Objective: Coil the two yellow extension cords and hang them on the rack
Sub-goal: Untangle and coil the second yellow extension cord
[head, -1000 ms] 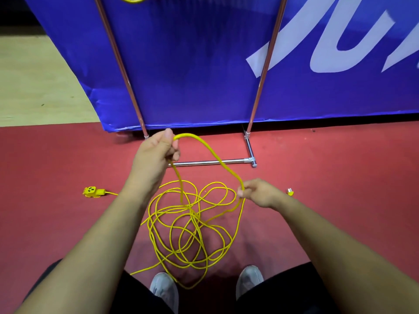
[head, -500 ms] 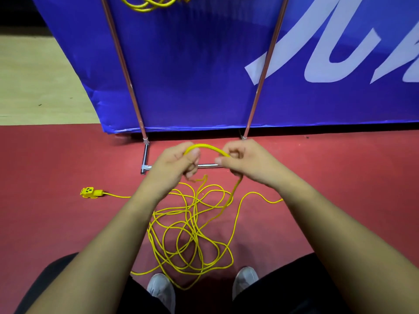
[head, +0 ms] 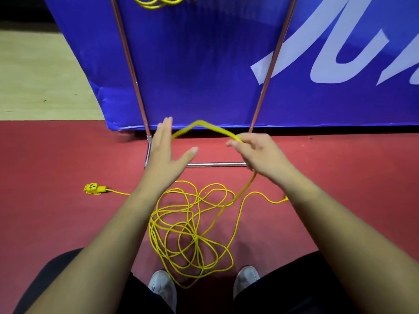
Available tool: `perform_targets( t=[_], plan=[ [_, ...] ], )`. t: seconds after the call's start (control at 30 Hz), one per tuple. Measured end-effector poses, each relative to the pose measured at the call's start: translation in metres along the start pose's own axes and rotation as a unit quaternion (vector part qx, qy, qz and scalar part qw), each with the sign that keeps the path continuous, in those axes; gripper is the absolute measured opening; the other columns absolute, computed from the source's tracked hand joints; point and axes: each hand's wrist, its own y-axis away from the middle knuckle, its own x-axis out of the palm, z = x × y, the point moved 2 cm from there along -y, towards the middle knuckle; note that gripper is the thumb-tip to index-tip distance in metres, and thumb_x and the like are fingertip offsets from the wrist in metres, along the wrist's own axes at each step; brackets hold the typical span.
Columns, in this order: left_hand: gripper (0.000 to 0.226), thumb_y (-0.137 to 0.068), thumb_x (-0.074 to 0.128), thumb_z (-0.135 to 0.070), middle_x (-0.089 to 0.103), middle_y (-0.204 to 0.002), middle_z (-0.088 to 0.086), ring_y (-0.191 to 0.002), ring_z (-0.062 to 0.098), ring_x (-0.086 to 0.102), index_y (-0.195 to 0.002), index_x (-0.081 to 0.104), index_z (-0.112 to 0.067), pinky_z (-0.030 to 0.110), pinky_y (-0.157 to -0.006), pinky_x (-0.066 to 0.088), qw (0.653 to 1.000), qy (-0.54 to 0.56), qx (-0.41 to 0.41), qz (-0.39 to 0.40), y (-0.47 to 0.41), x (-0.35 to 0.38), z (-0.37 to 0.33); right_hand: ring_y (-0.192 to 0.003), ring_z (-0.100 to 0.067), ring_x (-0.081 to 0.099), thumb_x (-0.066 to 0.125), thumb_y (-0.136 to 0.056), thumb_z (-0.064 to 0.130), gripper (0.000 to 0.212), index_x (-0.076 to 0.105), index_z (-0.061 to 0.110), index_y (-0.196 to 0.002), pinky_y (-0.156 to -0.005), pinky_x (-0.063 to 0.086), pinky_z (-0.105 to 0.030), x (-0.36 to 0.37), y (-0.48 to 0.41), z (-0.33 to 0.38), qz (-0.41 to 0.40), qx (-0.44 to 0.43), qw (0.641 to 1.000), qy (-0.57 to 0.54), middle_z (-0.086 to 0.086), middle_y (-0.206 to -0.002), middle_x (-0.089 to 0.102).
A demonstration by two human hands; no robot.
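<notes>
I see right hand point(head: 256, 152) pinching cord point(head: 215, 129) at 12; left hand point(head: 164, 152) flat, fingers straight; slack piled at 6.

The yellow cord point(head: 192, 234) heaped on the floor has a smooth, plastic-looking jacket with a faint sheen. The socket block point(head: 94, 189) at its end, toward the left edge of the red floor point(head: 340, 177), looks like moulded yellow plastic. The rack's uprights point(head: 130, 64) are slim metal tubes with a coppery gloss, and its base bar point(head: 215, 164) is bright, polished metal. The blue banner point(head: 204, 64) behind shows fine ribbing and a soft shine. The red floor is matt and finely grained. The shoes point(head: 163, 288) look like grey cloth.
</notes>
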Motion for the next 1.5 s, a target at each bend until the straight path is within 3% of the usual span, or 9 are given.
perform_targets(
  t=[0.1, 0.17, 0.33, 0.53, 0.7, 0.83, 0.93, 1.1, 1.5],
  plan=[
    [0.05, -0.091, 0.053, -0.043, 0.051, -0.138, -0.005, -0.13, 0.005, 0.044, -0.136, 0.046, -0.021, 0.022, -0.108, 0.032, 0.98, 0.135, 0.089, 0.115, 0.003, 0.008, -0.03, -0.045, -0.004, 0.031, 0.06, -0.094, 0.014, 0.019, 0.07, 0.0, -0.087, -0.047, 0.025, -0.017, 0.005, 0.013, 0.048, 0.143, -0.083, 0.984, 0.072, 0.01, -0.048, 0.036],
    [0.03, -0.09, 0.049, -0.045, 0.067, -0.087, 0.0, -0.08, 0.002, 0.062, -0.094, 0.063, -0.019, 0.019, -0.076, 0.045, 0.962, 0.175, 0.061, 0.202, 0.008, 0.011, -0.038, -0.044, -0.003, 0.032, 0.061, -0.092, 0.011, 0.015, 0.071, 0.003, -0.085, -0.045, 0.025, -0.016, 0.009, 0.016, 0.047, 0.156, -0.086, 0.983, 0.054, 0.011, -0.045, 0.041],
    [0.036, -0.096, 0.047, -0.028, 0.041, -0.046, -0.009, -0.046, 0.012, 0.038, -0.061, 0.055, -0.021, 0.032, -0.063, 0.032, 0.936, 0.339, 0.029, 0.095, 0.006, -0.001, -0.032, -0.067, -0.01, 0.05, 0.063, -0.092, 0.018, 0.017, 0.066, 0.004, -0.083, -0.065, 0.043, -0.034, 0.027, 0.015, -0.055, 0.181, 0.024, 0.981, 0.061, -0.013, -0.07, 0.06],
    [0.036, -0.097, 0.043, -0.027, 0.025, -0.044, -0.009, -0.046, 0.013, 0.034, -0.066, 0.053, -0.013, 0.031, -0.07, 0.041, 0.862, 0.505, -0.047, -0.005, 0.005, -0.013, -0.02, -0.079, -0.007, 0.051, 0.058, -0.095, 0.015, 0.014, 0.063, 0.021, -0.083, -0.079, 0.042, -0.024, 0.063, 0.035, -0.15, 0.289, 0.148, 0.94, 0.101, 0.001, -0.084, 0.061],
    [0.037, -0.1, 0.044, -0.032, 0.04, -0.05, -0.005, -0.053, 0.016, 0.051, -0.068, 0.054, -0.017, 0.023, -0.057, 0.038, 0.942, 0.298, -0.086, -0.126, -0.006, -0.035, 0.013, -0.056, -0.014, 0.055, 0.047, -0.1, 0.009, 0.026, 0.056, 0.01, -0.076, -0.07, 0.048, -0.032, 0.037, 0.018, -0.11, 0.052, 0.188, 0.965, -0.175, -0.003, -0.06, 0.051],
    [0.036, -0.091, 0.058, -0.022, 0.059, -0.117, 0.012, -0.116, 0.029, 0.053, -0.124, 0.056, -0.008, 0.02, -0.093, 0.036, 0.98, -0.019, -0.137, -0.144, 0.001, -0.027, 0.035, -0.043, -0.011, 0.028, 0.043, -0.102, 0.018, 0.027, 0.052, 0.01, -0.077, -0.045, 0.023, -0.023, -0.019, 0.001, 0.004, -0.034, 0.098, 0.951, -0.293, 0.001, -0.054, 0.033],
    [0.052, -0.097, 0.049, -0.028, 0.04, -0.149, 0.001, -0.138, 0.011, 0.033, -0.145, 0.036, -0.013, 0.013, -0.109, 0.022, 0.989, 0.096, 0.004, -0.111, 0.007, -0.016, -0.014, -0.047, -0.014, 0.023, 0.052, -0.099, 0.021, 0.029, 0.06, 0.001, -0.08, -0.046, 0.016, -0.026, -0.039, 0.016, 0.085, 0.041, -0.017, 0.987, -0.151, -0.003, -0.057, 0.032],
    [0.036, -0.091, 0.046, -0.052, 0.064, -0.07, 0.006, -0.067, 0.011, 0.062, -0.089, 0.062, -0.02, 0.02, -0.063, 0.044, 0.938, 0.297, 0.061, 0.165, 0.026, -0.003, -0.064, -0.043, -0.014, 0.035, 0.062, -0.094, 0.024, 0.029, 0.056, 0.002, -0.075, -0.043, 0.027, -0.022, -0.024, 0.039, 0.101, 0.135, -0.039, 0.99, -0.029, 0.001, -0.049, 0.042],
    [0.036, -0.098, 0.043, -0.025, 0.017, -0.056, 0.0, -0.043, 0.009, 0.025, -0.062, 0.048, -0.019, 0.027, -0.048, 0.017, 0.854, 0.518, -0.022, -0.032, 0.013, -0.038, -0.036, -0.052, 0.003, 0.044, 0.06, -0.094, 0.008, 0.025, 0.057, 0.017, -0.071, -0.058, 0.036, -0.012, 0.051, 0.051, -0.13, 0.219, 0.195, 0.956, 0.02, 0.015, -0.053, 0.05]
  ],
)
